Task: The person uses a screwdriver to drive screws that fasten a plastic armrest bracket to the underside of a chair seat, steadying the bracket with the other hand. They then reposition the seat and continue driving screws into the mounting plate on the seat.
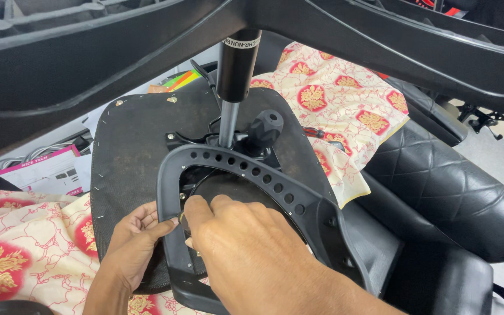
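Black plastic is filling the near part of the view: a curved bracket (246, 175) pierced with a row of round holes is lying across the underside of an upturned chair seat (129, 151), its long arc running from the near-left edge of the seat up and over towards the right. The right hand (252, 256) is reaching in from the near-right corner, its fingers (196, 204) pinched narrow at the bracket's inner left rim, seemingly on a small fastener, though what they are gripping is too small to tell. The left hand (138, 239) is cupping the outer left edge of the same bracket, fingers curled against it, steadying it from the opposite side. So the bracket's rim is sitting between the two hands, with the right hand on top and nearer the spot being worked. Just beyond, a ribbed black knob (266, 128) and the gas cylinder (234, 76) are standing up from the seat's centre mechanism. Cream and red patterned cloth (333, 99) is lying under and behind the seat, a black quilted cushion (444, 186) is resting at the right, and the chair base's arms (380, 41) are spreading overhead
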